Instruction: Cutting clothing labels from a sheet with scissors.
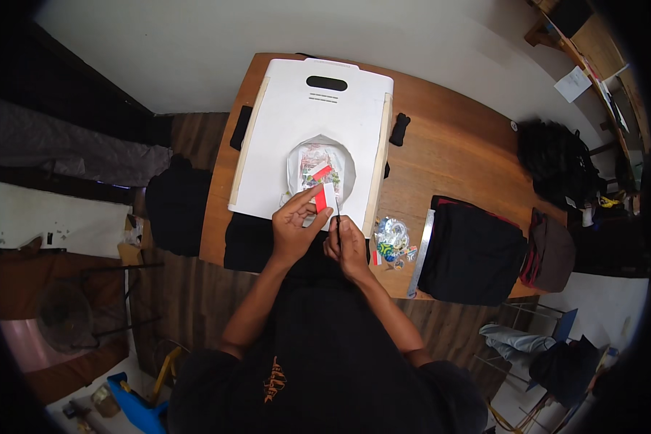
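My left hand (295, 229) pinches a small red-and-white flag-like piece (326, 199) between thumb and fingers. Close beside it, my right hand (351, 246) is closed round a slim dark tool (338, 217) whose tip reaches the piece's right edge; its exact kind is too small to tell. Both hands are over the lower edge of a large white panel (267, 152) with an oval handle slot and a round opening. Inside the opening lies a colourful printed sheet (315, 155), with another red-and-white piece (321, 171) on it.
The panel rests on a wooden table (448, 155). To its right are a cluster of stickers and clear tape (393, 242), a metal ruler (421, 253), folded black cloth (472, 249) and a brown folded cloth (552, 249). A small black bundle (399, 129) lies by the panel's upper right.
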Demonstrator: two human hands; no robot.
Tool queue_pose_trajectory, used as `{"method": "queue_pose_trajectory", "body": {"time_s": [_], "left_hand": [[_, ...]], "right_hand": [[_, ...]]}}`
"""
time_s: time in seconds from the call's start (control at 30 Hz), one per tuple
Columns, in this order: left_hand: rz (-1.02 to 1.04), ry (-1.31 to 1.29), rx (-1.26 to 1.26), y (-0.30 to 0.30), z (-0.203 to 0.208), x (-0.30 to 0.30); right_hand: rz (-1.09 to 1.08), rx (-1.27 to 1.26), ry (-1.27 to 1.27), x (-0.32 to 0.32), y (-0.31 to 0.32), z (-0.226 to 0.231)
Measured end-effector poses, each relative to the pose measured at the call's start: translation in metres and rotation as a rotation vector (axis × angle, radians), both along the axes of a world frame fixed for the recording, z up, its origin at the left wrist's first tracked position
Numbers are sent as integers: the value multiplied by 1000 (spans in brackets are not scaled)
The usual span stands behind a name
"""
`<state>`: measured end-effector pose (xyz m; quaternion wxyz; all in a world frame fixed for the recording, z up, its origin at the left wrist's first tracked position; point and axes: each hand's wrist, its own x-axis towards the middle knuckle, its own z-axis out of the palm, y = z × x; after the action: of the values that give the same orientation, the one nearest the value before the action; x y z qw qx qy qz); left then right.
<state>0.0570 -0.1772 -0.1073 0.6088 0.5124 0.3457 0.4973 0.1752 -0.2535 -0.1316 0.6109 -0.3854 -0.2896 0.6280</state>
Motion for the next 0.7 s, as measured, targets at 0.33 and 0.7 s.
{"method": "queue_pose_trajectory", "body": {"time_s": [0.33,0.7], "left_hand": [[-1,-9,-5,0,1,0],[1,0,-23,0,2,1]], "right_hand": [[-12,-13,41,1,4,-2],[-30,-24,28,4,7,2]]}}
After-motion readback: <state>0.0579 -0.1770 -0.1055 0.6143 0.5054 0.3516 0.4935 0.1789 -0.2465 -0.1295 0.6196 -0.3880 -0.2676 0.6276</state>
